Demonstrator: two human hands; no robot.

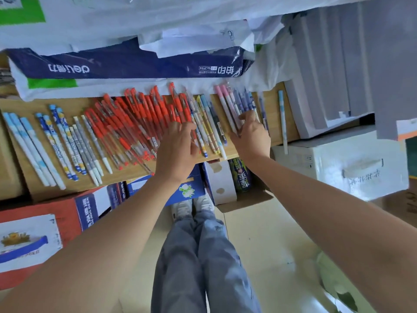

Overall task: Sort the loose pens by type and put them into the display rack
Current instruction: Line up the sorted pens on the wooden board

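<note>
Cartons [85, 213] are stacked under the wooden board [27, 106], right by the feet. They're clear of the arms.

All pens lie flat on the board, already roughly grouped by type. No display rack in view.

Left hand [178, 152] is draped over the seam between the red pens [135, 118] and the patterned pens [209, 123], fingertips bent down onto them. Can't tell if it's pinching one.

Right hand [252, 136] is clamped round a bundle of purple pens [244, 101], thumb on top.

My call on this step:
- Square the bundle's ends against the board before lifting.
- Use the left hand as a fence so reds don't roll into the patterned lot.
- The pens overhanging the near edge are likely to drop.

One lone pen [282, 118] sits apart to the right, against a white box [338, 159].

Blue-and-white pens [33, 145] sit far left.

At the back, a paper pack [135, 64] and plastic bags [158, 19] overhang the caps, so headroom is tight there.
</note>
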